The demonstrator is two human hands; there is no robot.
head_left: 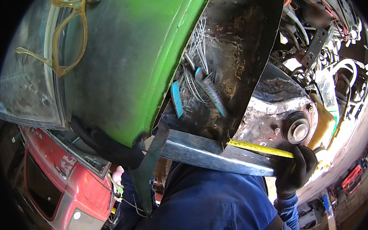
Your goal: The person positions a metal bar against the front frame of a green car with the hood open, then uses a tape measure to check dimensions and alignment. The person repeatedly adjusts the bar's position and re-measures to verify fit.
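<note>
My right hand [296, 170], in a dark glove, is closed at the right end of a yellow tape measure [259, 148]. The tape's case is not visible. Its blade runs along the upper side of a curved bare-metal strip [214, 156], whose right end meets the same hand. At the lower corner of the green car body panel [143, 71], my gloved left hand [112, 149] lies with fingers stretched out toward the window. Beside it, a dark green pointed metal piece [151, 169] crosses the strip's left end and partly hides it.
Blue-handled pliers [210, 90] and a bundle of thin wires [201, 46] lie in the rusty dark tray area [235, 65]. Yellow-framed glasses [82, 39] rest by the windscreen. Hoses and wiring [341, 69] fill the right side. A red vehicle [76, 180] stands at left.
</note>
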